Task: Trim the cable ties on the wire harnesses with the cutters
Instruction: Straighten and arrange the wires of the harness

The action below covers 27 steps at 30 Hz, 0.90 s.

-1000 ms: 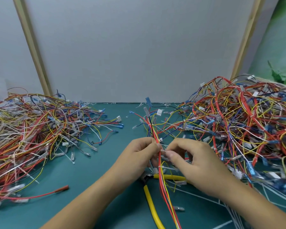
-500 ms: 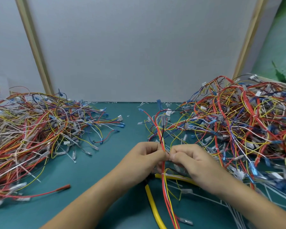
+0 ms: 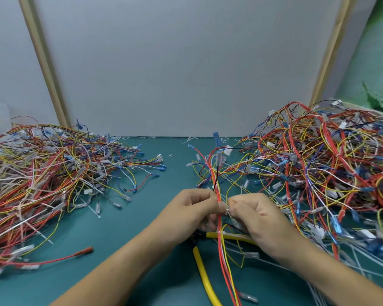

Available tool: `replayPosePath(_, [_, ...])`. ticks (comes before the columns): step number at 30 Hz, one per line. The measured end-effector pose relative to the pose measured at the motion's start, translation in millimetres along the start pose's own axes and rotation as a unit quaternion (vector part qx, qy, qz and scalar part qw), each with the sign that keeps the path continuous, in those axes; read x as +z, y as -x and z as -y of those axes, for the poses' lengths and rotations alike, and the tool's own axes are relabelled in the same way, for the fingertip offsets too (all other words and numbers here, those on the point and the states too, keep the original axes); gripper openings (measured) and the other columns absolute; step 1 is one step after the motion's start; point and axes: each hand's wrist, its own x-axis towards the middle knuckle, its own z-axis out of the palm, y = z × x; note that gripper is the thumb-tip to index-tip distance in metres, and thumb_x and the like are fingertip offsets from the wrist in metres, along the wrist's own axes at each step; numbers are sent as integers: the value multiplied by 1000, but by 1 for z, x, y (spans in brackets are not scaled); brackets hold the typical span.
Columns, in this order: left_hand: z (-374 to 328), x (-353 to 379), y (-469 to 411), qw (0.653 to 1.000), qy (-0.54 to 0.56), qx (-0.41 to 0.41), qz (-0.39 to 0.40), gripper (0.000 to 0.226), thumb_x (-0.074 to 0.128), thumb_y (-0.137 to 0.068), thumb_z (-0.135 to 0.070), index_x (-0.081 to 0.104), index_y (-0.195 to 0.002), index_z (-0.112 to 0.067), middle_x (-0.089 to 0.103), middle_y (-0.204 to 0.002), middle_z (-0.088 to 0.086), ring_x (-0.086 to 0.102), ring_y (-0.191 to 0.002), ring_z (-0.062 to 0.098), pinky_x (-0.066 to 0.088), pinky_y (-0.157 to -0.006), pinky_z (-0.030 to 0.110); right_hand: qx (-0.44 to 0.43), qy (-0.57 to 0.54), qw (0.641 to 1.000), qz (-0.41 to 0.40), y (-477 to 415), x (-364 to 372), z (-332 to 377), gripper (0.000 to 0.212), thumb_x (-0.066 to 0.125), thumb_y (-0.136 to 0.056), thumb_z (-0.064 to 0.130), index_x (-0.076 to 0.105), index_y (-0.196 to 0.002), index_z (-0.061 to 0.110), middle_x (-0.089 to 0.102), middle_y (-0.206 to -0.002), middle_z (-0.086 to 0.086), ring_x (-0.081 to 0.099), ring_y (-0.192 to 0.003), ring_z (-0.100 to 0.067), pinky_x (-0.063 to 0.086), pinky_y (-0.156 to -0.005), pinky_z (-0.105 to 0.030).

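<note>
A wire harness (image 3: 221, 252) of red, yellow and white wires runs from the far middle of the green mat toward me. My left hand (image 3: 192, 209) pinches the bundle from the left. My right hand (image 3: 257, 219) pinches a small white cable tie (image 3: 227, 210) on it from the right, fingertips almost meeting. Yellow-handled cutters (image 3: 202, 268) lie on the mat under my hands, held by neither; their head is hidden below my left hand.
A big pile of harnesses (image 3: 318, 171) fills the right side, another pile (image 3: 38, 180) the left. A loose red-tipped wire (image 3: 82, 253) lies front left. Long white tie strips (image 3: 363, 257) lie at the right front. A grey panel (image 3: 186, 62) closes the back.
Both hands and the harness have shifted a little to the right and lower in view. My right fingers have closed tighter on the white tie beside my left fingertips.
</note>
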Motion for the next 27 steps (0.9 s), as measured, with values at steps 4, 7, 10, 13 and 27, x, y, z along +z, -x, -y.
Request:
replayPosePath(4, [3,-10,-6,992,34,-30,-114,36,56,-93,-39,63,-70,-12,52,-59,9,53,-49,20,38,-46,27,-50,40,998,6,2,-7,4,35,44,-82,34,31,-56,14,25,-54,7,23,-52,-4,21,-50,-23])
replayPosePath(7, [5,-9,-7,992,-1,-32,-118,53,61,-77,-64,61,-76,-11,56,-59,5,57,-50,21,41,-45,29,-64,75,995,24,5,-7,4,30,47,-85,25,38,-57,19,31,-56,5,28,-54,-4,25,-52,-23])
replayPosePath(10, [6,-8,-7,992,-24,-46,-118,64,60,-75,-74,60,-77,-10,61,-61,6,59,-52,23,44,-48,30,-74,115,990,31,6,-6,2,28,50,-87,18,45,-59,18,37,-57,8,34,-55,-3,28,-53,-20])
replayPosePath(13, [5,-11,-8,992,-1,-71,-107,52,68,-81,-57,62,-80,-4,64,-63,10,59,-48,21,43,-48,29,-74,131,988,39,8,-6,3,28,51,-87,22,48,-60,20,42,-58,8,39,-57,-4,30,-55,-21])
replayPosePath(27, [3,-8,-4,988,128,-63,-60,39,61,-68,-21,68,-94,7,73,-78,18,70,-65,22,56,-55,21,-28,118,988,-95,-1,-16,-3,12,72,-86,31,62,-90,35,61,-77,6,58,-58,-14,48,-57,-23])
